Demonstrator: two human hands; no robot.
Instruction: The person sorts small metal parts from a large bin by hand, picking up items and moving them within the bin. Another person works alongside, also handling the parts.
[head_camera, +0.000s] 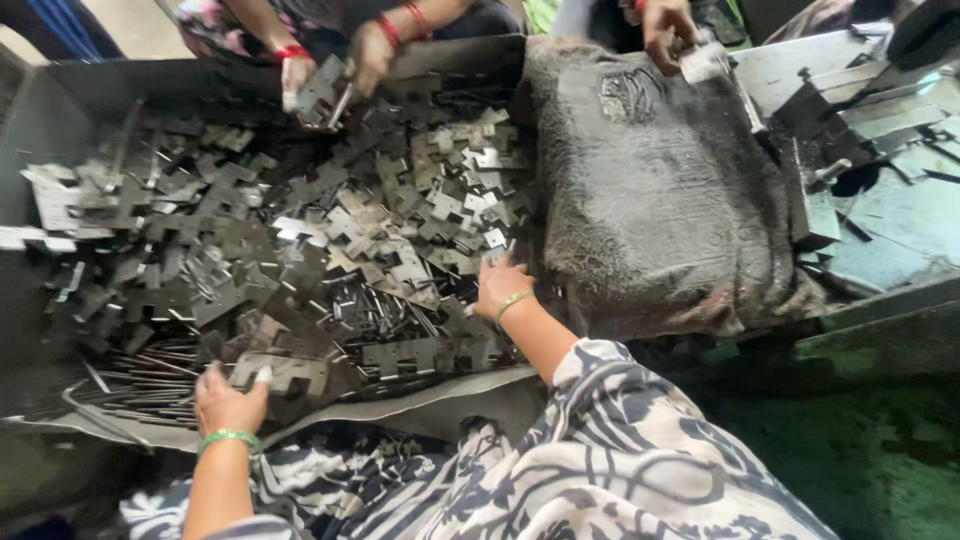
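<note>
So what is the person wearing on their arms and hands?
Both hands are bare, no gloves. The left hand and right hand each have a thin green bangle at the wrist. The forearms are bare too, with a loose sleeve in a black-and-white swirly print higher up.

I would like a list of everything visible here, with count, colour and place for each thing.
flat metal plates: too many to count, grey, heaped across the tray
thin metal pins: many, dark grey, near edge of the heap
tray: one, dark grey, left and centre
worn cloth pad: one, dark grey, right of the heap
co-workers' hands: three, red bangles on two, far side
left hand: one, green bangle, touching a plate
right hand: one, green bangle, resting on plates
</note>
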